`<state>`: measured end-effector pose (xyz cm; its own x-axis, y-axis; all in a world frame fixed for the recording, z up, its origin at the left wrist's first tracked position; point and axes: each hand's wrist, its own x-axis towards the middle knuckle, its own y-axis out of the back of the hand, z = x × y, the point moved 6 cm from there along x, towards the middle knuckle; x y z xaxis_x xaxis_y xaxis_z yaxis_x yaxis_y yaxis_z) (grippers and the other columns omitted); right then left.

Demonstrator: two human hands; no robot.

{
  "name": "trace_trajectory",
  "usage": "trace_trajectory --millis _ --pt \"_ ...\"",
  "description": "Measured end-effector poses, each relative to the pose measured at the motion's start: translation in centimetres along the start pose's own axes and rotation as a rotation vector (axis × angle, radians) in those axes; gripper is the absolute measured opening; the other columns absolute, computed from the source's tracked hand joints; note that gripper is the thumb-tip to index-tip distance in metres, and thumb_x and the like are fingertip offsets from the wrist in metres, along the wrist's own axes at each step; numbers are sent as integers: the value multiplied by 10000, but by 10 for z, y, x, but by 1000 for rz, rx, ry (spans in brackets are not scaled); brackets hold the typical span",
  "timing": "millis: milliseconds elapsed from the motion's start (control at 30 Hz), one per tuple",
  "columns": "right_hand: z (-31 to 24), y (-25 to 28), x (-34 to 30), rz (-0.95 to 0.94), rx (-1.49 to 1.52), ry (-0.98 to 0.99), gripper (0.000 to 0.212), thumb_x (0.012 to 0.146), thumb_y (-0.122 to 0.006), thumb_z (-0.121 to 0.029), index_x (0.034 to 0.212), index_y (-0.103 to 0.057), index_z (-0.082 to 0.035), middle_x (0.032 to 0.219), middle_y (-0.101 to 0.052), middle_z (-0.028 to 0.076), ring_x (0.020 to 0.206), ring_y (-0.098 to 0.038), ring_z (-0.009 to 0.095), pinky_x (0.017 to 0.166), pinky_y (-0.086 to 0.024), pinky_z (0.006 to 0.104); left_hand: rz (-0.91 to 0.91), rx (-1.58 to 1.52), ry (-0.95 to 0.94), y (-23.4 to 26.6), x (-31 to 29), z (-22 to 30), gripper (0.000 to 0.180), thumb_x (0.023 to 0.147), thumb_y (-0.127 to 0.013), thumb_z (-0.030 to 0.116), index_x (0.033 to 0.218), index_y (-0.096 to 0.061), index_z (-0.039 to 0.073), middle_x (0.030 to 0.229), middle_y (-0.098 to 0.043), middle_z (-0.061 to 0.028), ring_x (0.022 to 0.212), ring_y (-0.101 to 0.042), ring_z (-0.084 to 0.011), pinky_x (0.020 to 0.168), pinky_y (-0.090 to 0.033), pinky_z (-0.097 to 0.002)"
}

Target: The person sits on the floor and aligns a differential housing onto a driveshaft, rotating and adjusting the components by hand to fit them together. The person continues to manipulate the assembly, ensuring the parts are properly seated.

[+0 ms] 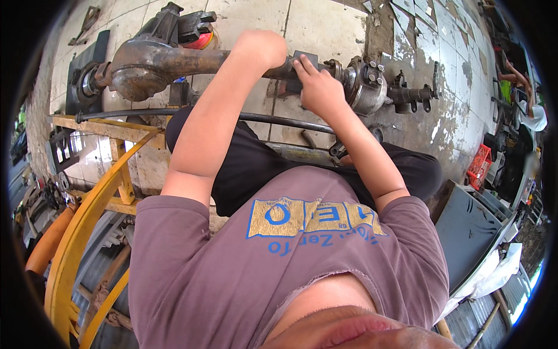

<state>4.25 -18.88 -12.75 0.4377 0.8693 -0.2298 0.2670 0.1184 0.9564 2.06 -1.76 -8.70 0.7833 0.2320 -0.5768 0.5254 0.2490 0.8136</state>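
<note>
A rusty vehicle axle (195,60) lies across the tiled floor in front of me, its bulbous differential housing (139,70) toward the left. My left hand (261,49) is bent over the middle of the axle tube; its fingers are hidden behind the back of the hand. My right hand (321,92) rests with two fingers stretched out on a grey rectangular pad (306,59) on the tube. To the right of that hand is the metal hub assembly (367,86) with bolts, ending in a narrower shaft end (414,95).
A long dark rod (273,120) runs between the axle and my legs. At left stands a yellow metal frame (110,189). A red crate (479,166) and grey cabinet (465,232) are at right. Another person (532,118) is at the far right edge.
</note>
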Motion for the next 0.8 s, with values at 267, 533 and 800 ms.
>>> trace_trajectory --millis 267,533,800 --pt "14 0 1 -11 -22 -30 674 918 -631 -143 1580 -522 -69 1683 -489 151 1012 -776 395 851 -666 483 -15 10 -13 -3 5 -3 334 1038 -583 284 1208 -806 102 1224 -791 -164 1133 -758 -366 987 -604 -496" --pt "34 -3 11 46 -6 -116 764 854 -663 -108 1602 -509 -119 1684 -507 95 973 -778 368 816 -658 477 -19 -2 -31 -9 6 0 345 1058 -575 299 1237 -795 102 1234 -787 -172 1139 -753 -374 995 -601 -498" --pt "34 -6 17 76 -76 -137 736 857 -637 -87 1585 -538 -132 1710 -477 76 968 -757 368 845 -661 456 -61 11 11 2 0 0 348 1072 -570 309 1240 -789 98 1244 -783 -175 1159 -746 -372 1027 -583 -500"
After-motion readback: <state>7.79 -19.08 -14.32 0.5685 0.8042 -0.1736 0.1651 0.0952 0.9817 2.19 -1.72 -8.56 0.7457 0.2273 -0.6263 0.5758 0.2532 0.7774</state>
